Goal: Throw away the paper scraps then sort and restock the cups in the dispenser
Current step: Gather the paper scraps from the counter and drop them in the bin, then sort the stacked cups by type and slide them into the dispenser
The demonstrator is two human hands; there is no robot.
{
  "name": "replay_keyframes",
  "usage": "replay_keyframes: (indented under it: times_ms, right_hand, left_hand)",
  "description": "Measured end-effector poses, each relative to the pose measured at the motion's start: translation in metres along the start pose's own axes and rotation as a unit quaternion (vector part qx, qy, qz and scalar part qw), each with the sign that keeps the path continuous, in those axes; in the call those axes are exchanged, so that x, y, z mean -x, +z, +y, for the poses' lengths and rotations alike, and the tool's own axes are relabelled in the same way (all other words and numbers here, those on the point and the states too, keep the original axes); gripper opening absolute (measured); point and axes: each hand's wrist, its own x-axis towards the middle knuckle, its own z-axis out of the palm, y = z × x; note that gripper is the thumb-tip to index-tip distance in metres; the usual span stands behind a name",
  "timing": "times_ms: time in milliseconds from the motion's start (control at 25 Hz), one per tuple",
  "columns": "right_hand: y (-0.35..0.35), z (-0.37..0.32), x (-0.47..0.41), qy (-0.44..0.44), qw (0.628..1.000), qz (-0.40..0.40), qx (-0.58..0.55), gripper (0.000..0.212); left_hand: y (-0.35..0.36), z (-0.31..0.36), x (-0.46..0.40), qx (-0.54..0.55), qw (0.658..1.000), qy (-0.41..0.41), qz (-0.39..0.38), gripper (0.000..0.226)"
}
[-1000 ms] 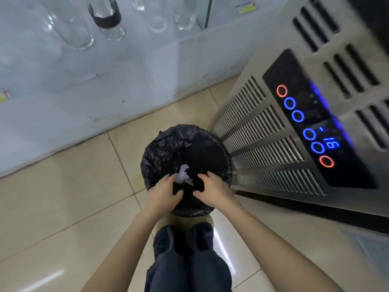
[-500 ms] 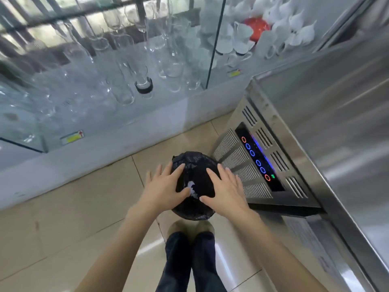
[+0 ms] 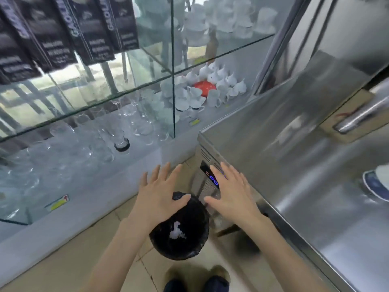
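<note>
Risen well above the bin (image 3: 192,247) since half a second ago: both hands higher in view, fingers fanned wider, more of the glass case (image 3: 172,66) and steel counter (image 3: 294,165) showing as the view lifts. White scraps (image 3: 176,230) lying at the bottom of the black liner, clear of both hands. Judged from that, first part of the task done; sorting and restocking of cups up next.

Left hand (image 3: 161,192): palm down, fingers spread flat, thumb out over the bin's far rim, holding nothing, touching nothing that can be made out. Right hand (image 3: 231,194): likewise flat and splayed, empty, hanging in front of the counter's control panel (image 3: 210,175) with its lit rings; contact with the panel not possible to tell, more likely just overlap in the view.

No dispenser visible anywhere. Cups seen only behind glass: white ones (image 3: 195,95) grouped round a red dish on the lower shelf, clear glasses (image 3: 117,133) to the left of them. Whether those are the cups meant cannot be told. Probably a turn away from the bin needed next to find the dispenser. Shoes (image 3: 195,283) planted just short of the bin.
</note>
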Motion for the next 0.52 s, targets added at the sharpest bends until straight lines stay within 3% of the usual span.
replay_keyframes:
  times_ms: [160,360,520]
  right_hand:
    - [-0.048,0.026,0.028,0.046,0.996,0.073,-0.004,0.075]
    - [-0.091,0.075,0.068,0.101,0.984,0.143,-0.025,0.074]
    - [-0.116,0.124,0.105,0.137,0.973,0.182,-0.042,0.073]
  left_hand:
    - [-0.034,0.049,-0.007,0.001,0.998,0.065,0.018,0.100]
    - [-0.056,0.125,-0.018,0.010,0.987,0.154,0.055,0.077]
    - [-0.051,0.193,-0.018,0.013,0.978,0.199,0.063,0.080]
